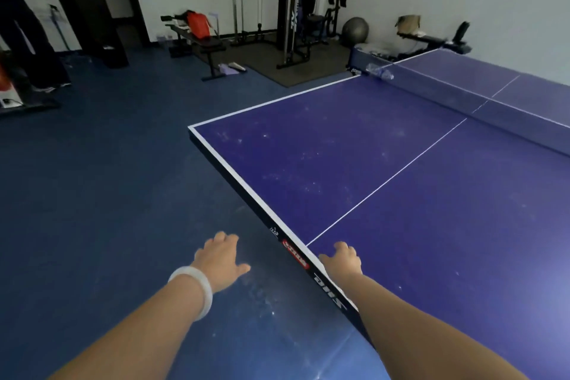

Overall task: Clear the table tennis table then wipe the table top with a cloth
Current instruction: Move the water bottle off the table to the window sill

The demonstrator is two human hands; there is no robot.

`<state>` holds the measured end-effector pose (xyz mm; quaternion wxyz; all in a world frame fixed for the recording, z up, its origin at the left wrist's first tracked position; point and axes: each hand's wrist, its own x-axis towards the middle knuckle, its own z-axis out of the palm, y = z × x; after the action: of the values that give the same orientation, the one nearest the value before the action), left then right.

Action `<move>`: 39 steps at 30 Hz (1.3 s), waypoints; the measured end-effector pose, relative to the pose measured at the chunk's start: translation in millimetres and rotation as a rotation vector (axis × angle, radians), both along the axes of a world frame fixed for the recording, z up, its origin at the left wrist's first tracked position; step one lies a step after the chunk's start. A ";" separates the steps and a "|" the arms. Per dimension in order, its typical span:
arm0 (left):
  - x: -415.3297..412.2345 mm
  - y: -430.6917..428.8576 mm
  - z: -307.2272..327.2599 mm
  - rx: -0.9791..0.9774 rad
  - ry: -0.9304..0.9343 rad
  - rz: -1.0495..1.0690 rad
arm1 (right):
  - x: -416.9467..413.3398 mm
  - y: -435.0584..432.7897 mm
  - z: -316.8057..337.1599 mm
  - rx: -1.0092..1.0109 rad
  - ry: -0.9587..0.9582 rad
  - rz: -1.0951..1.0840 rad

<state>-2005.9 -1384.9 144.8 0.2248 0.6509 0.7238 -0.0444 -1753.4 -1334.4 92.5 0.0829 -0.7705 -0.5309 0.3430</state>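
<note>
Beneath the right hand runs the near end edge of the table tennis table, close to where the white centre line meets the rim. Its fingers are loosely curled and hold nothing; whether they touch the top I cannot tell. To its left, off the table and above the blue floor, the left hand hangs relaxed and empty, with a pale bangle on the wrist.

Ahead of both hands the near half is dusty and speckled but carries no objects. Far beyond the left hand, at the left post of the net, lies a clear plastic bottle, the only thing I can see left to clear. No cloth is in view.

The step is likely fetching that bottle. It sits well out of reach from here, so walking along the left side beats leaning across. Grip it round the body, since it may roll. Left of the hands the floor is open along the table; the weight bench stands well apart.
</note>
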 end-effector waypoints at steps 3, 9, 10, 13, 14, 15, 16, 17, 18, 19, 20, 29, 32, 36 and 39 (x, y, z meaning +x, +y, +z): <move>-23.6 56.5 4.5 0.017 -0.016 -0.039 | -19.8 48.8 4.3 0.004 -0.014 -0.036; -79.9 176.6 8.5 0.068 -0.022 -0.153 | -99.3 146.1 4.8 0.036 0.006 -0.070; -92.6 197.7 9.4 0.082 -0.025 -0.177 | -116.1 163.0 5.1 0.048 0.008 -0.076; -133.3 259.2 16.0 0.102 -0.027 -0.239 | -163.9 213.9 16.3 0.074 -0.002 -0.121; -146.8 279.1 19.3 0.106 -0.023 -0.261 | -177.6 230.3 22.1 0.081 -0.010 -0.140; -160.4 300.9 22.9 0.119 -0.014 -0.286 | -190.0 247.6 27.8 0.096 -0.017 -0.159; -173.0 323.6 27.3 0.133 -0.005 -0.309 | -201.5 265.1 33.4 0.114 -0.017 -0.184; -183.9 345.2 30.6 0.143 0.000 -0.324 | -211.6 281.0 38.2 0.131 -0.012 -0.213; -193.3 365.9 33.7 0.149 0.000 -0.334 | -220.9 295.8 43.0 0.141 -0.002 -0.241; -202.1 385.9 36.3 0.153 -0.001 -0.346 | -229.9 309.9 46.6 0.141 0.009 -0.264; -210.5 404.9 38.6 0.151 -0.003 -0.363 | -238.5 323.5 48.6 0.136 0.016 -0.281; -281.9 593.6 45.4 0.179 0.030 -0.423 | -310.6 503.9 44.6 0.165 0.041 -0.367; -308.6 653.0 47.2 0.145 0.031 -0.423 | -340.6 573.7 41.3 0.169 0.061 -0.356; -339.4 732.2 51.0 0.145 0.021 -0.437 | -374.1 655.4 44.6 0.167 0.038 -0.364; -356.5 790.8 48.1 0.122 0.009 -0.473 | -393.0 703.8 46.1 0.151 0.009 -0.391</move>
<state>-2362.3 -594.1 192.9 0.1652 0.8144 0.5536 -0.0552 -2146.4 -630.5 138.6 0.2077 -0.8488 -0.3951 0.2833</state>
